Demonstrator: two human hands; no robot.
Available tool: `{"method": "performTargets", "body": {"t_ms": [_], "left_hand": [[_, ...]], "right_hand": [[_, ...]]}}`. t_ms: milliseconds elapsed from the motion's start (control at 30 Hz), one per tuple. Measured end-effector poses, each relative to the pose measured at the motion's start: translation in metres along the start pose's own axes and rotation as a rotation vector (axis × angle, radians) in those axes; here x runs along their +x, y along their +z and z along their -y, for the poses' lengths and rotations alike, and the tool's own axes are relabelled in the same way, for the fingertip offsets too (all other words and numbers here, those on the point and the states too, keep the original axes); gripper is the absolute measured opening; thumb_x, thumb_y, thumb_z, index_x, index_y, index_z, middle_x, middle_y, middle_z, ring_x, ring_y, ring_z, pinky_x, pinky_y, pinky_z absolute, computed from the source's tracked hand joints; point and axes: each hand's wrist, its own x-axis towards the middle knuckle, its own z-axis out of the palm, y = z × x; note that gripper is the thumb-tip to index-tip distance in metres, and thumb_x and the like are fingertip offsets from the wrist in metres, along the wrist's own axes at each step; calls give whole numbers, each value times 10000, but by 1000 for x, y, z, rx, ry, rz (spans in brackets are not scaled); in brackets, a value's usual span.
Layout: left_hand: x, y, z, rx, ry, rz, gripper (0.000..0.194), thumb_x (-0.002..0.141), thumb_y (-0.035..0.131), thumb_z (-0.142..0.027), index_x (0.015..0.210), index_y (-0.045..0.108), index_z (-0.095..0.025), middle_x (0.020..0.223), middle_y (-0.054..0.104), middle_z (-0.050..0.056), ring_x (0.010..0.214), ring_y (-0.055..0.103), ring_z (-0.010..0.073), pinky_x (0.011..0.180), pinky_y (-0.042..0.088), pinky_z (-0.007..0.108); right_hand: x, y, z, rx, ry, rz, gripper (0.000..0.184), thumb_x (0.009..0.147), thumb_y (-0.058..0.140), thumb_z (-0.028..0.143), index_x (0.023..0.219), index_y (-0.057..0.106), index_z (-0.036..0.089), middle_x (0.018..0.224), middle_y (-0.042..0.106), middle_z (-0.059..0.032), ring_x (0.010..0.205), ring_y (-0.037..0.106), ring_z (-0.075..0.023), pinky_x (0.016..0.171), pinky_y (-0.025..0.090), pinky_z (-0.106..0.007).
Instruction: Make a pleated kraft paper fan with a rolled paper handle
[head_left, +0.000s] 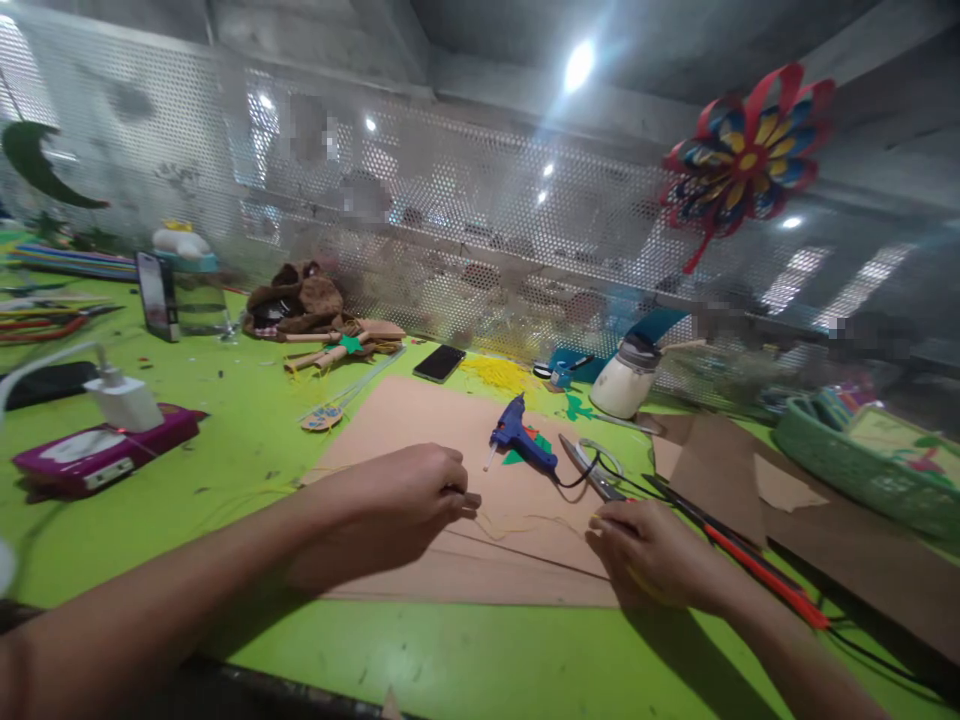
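Note:
My left hand (431, 485) is closed over the brown paper sheet, with a short brown piece (471, 500), like a small paper roll, poking out of its fingers. My right hand (652, 545) pinches the end of a thin yellow string (525, 520), which lies loosely curled between the hands. Just beyond the right fingers are scissors (585, 465), blades pointing away; their handles are partly hidden. A blue glue gun (517, 435) rests on brown paper (397, 420), beside green and orange scraps (529, 445).
A purple power strip (112, 455) with a white plug stands left. Along the back are a phone (439, 363), yellow shreds (499, 375) and a white jar (626, 378). Rightward lie a red-and-black tool (757, 565), brown card (720, 470) and a green basket (862, 465). A mesh screen rises behind.

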Motion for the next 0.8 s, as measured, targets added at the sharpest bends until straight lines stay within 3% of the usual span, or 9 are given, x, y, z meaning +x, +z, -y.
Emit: {"method": "performTargets", "body": {"t_ms": [100,167,233,300,400,433,500,633,800], "left_hand": [[-5,13,-3,8,-30,-94,342,899,463,-390,697,641,-180,753,631,64,600,510,145,563,307,285],[-6,14,-2,17,-41,-123,361,907,452,-417,715,643,-178,754,627,66,608,513,151,570,312,287],[-2,9,1,47,-42,-105,360,912,445,-403,721,651,-179,756,628,67,605,516,153,562,312,286],[5,-2,4,90,-3,-23,319,903,465,-359,736,673,-183,761,636,67,614,528,156,555,314,279],[18,-20,2,111,95,57,224,867,533,-311,849,719,-188,795,654,71,663,564,165,607,359,267],[21,-25,0,96,111,61,222,874,526,-293,878,724,-193,807,656,67,674,572,162,626,371,262],[25,-31,-5,62,128,52,231,887,513,-285,903,728,-200,814,655,59,684,576,156,643,384,254],[28,-28,-3,1,100,25,247,881,523,-320,910,734,-194,808,661,61,689,572,157,643,388,252],[25,-13,15,-79,17,29,245,852,533,-315,910,735,-189,854,702,74,743,596,178,672,401,262]], "right_hand": [[3,-9,-12,-82,51,-91,317,909,428,296,712,657,201,676,662,-63,612,574,-218,580,396,-318],[5,-17,-16,-133,90,-196,308,904,423,305,850,692,164,826,684,-144,763,608,-293,679,439,-408],[6,-21,-10,-179,87,-309,330,894,428,306,957,687,110,984,655,-215,955,570,-359,817,419,-503],[8,-17,7,-167,9,-362,323,888,448,300,1009,676,104,1076,632,-215,1061,529,-352,916,391,-512],[17,5,44,128,-194,-247,288,838,563,267,1093,655,168,1152,649,-143,1088,556,-278,952,425,-445],[23,14,56,272,-200,-163,339,822,606,268,1148,637,182,1207,635,-135,1103,562,-266,943,441,-431],[35,31,73,345,-196,-127,418,812,631,282,1218,604,182,1193,652,-122,1033,613,-233,865,497,-377],[57,39,74,366,-170,-91,240,863,548,269,978,722,151,731,711,-28,657,644,-153,598,502,-255],[54,8,35,241,-99,-101,220,818,576,271,726,749,174,702,729,-21,660,633,-181,613,469,-280]]}}
